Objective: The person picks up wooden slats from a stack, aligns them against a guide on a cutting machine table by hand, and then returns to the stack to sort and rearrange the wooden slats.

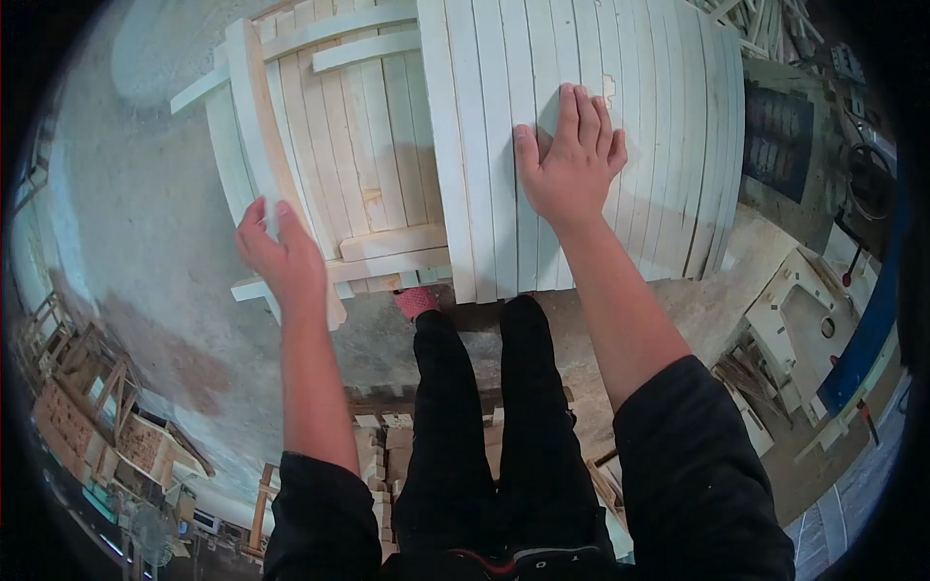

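Observation:
My left hand is closed around a pale wooden batten, its thumb on top and fingers curled at the outer edge. This batten lies across the crosspieces of a wooden slatted frame at the left. Flat on a panel of pale wooden slats, my right hand rests with its thumb spread and fingers stretched out. The panel stands directly right of the frame and covers part of it. A chipped patch shows near my right fingertips.
Wood pieces and a tilted wooden structure lie at the lower left. Cut blocks are stacked around my legs. To the right are a pale board with cut-outs and a dark panel. Loose strips pile up at the upper right.

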### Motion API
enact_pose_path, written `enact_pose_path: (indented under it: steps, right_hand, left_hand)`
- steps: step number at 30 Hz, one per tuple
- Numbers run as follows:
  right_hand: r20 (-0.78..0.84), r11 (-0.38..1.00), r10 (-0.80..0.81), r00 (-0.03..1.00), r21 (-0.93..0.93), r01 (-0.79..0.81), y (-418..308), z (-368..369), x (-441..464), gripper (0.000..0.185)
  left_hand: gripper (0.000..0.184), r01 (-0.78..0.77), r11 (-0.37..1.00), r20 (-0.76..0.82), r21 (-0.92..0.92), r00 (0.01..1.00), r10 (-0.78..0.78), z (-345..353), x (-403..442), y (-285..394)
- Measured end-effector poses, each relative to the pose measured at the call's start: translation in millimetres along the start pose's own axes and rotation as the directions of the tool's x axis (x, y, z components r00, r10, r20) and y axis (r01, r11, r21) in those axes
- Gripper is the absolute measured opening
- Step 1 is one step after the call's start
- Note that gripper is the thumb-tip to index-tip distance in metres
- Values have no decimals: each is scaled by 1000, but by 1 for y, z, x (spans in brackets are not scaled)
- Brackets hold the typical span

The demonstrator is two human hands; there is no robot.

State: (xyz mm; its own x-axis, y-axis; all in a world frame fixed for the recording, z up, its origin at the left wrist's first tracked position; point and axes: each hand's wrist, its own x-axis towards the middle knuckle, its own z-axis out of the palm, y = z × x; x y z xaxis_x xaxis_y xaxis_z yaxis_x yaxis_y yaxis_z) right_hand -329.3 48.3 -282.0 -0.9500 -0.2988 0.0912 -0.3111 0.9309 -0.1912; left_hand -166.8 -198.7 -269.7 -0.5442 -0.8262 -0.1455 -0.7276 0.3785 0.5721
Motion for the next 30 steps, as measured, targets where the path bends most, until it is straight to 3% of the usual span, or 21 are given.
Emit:
enact_pose_path:
  steps: [1, 3, 5, 7, 10, 15, 18, 20, 25, 30]
  right_hand:
    - [7, 1000, 2, 1000, -5, -2, 1, 0, 0, 67]
    - [6, 1000, -3, 1000, -1, 3, 1, 1, 0, 66]
    - [12, 1000, 3, 1000, -5, -3, 0, -1, 0, 66]
    - [14, 1000, 5, 1000, -6, -5, -1, -2, 1, 66]
    - [11, 1000, 4, 1000, -1, -4, -1, -2, 1, 66]
    - [23, 1000, 14, 1000, -4, -14, -2, -2, 1, 67]
    - [44, 1000, 18, 999, -24, -17, -3, -3, 2, 67]
    - [37, 1000, 5, 999, -22, -5, -3, -3, 2, 67]
    - [52, 1000, 18, 998, -16, -17, -3, -4, 0, 67]
    - [43, 1000, 13, 999, -13, -13, -3, -3, 1, 66]
  left_hand:
    - [42, -81, 991, -36, -104, 996, 78, 5, -11, 16]
    - [44, 125, 945, 348, -302, 937, -13, 16, -33, 65]
    - [45, 191, 885, 451, -424, 892, 24, 41, -50, 89]
    - [46, 225, 893, 497, -390, 868, -2, 70, -53, 96]
    - [47, 235, 873, 426, -426, 904, -35, 86, -53, 98]
    - [52, 311, 855, 461, -416, 882, -96, 94, -57, 108]
    - [56, 295, 895, 481, -333, 870, -108, 87, -56, 96]
    - [62, 233, 915, 345, -329, 932, -113, 75, -53, 81]
    - [66, 358, 921, 347, -157, 893, -288, 20, -21, 48]
    - [63, 293, 950, 279, -110, 926, -253, 21, -10, 24]
